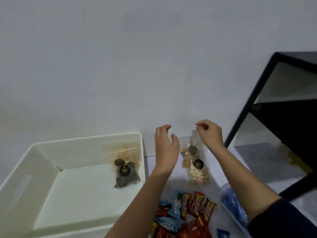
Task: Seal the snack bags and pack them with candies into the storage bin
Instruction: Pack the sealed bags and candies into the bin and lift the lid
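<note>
snack bag (pixel 197 162) upright, top pinched in right hand (pixel 210 133); left hand (pixel 165 146) open beside it

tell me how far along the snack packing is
Done: one clear bag of dark cookies already lies in the white bin. In hand: the right hand pinches the top of a clear snack bag standing beside the bin, apparently sealing it; the left hand hovers open next to it. Left: that bag and the pile of wrapped candies on the table are not yet in the bin.
</note>
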The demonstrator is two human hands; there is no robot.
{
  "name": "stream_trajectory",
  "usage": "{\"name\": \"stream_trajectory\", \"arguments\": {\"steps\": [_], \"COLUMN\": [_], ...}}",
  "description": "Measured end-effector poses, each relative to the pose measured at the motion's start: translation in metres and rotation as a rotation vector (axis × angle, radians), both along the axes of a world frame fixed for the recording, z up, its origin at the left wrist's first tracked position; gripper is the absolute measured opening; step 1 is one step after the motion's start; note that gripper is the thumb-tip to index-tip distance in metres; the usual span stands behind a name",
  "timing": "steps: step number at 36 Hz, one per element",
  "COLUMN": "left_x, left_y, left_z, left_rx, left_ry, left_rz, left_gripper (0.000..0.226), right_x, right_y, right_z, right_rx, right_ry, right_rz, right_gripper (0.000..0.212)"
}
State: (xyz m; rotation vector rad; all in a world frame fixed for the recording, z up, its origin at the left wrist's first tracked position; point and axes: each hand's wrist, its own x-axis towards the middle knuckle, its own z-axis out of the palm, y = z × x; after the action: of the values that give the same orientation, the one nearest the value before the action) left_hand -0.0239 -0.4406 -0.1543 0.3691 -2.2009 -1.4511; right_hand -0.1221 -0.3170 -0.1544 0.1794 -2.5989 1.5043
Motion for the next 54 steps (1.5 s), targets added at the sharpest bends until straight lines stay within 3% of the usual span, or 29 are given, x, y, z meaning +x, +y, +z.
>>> {"name": "stream_trajectory", "arguments": {"steps": [6,12,18,23,30,35,41,48,52,54], "left_x": [-0.043,-0.058,-0.069,-0.07,-0.071,-0.066,-0.062,-0.057,-0.048,-0.044], "left_y": [0.054,0.077,0.085,0.084,0.083,0.077,0.069,0.062,0.06,0.059], "left_z": [-0.078,-0.133,-0.15,-0.15,-0.157,-0.159,-0.153,-0.149,-0.141,-0.134], "left_rx": [0.14,0.187,0.113,0.149,0.163,0.17,0.277,0.325,0.358,0.384], "left_ry": [-0.347,-0.533,-0.503,-0.411,-0.327,-0.294,-0.269,-0.259,-0.235,-0.203], "left_rz": [0.06,0.116,0.169,0.217,0.189,0.165,0.125,0.147,0.124,0.058], "left_gripper": [0.04,0.034,0.025,0.018,0.01,0.009,0.022,0.012,0.031,0.027], "right_x": [-0.05,-0.075,-0.078,-0.078,-0.06,-0.06,-0.059,-0.061,-0.052,-0.045], "right_y": [0.045,0.05,0.049,0.044,0.023,0.01,0.018,0.023,0.036,0.043], "right_z": [-0.047,-0.084,-0.106,-0.115,-0.124,-0.122,-0.125,-0.115,-0.103,-0.093], "right_rx": [0.01,-0.051,-0.184,-0.149,-0.066,-0.154,-0.285,-0.149,-0.045,-0.024], "right_ry": [-0.185,-0.26,-0.185,-0.15,0.046,-0.032,-0.035,-0.043,-0.029,-0.038], "right_rz": [0.027,0.067,0.073,0.013,-0.116,-0.213,-0.033,0.105,0.185,0.218], "right_gripper": [0.018,0.021,0.026,0.03,0.039,0.04,0.007,0.005,0.011,0.013]}}
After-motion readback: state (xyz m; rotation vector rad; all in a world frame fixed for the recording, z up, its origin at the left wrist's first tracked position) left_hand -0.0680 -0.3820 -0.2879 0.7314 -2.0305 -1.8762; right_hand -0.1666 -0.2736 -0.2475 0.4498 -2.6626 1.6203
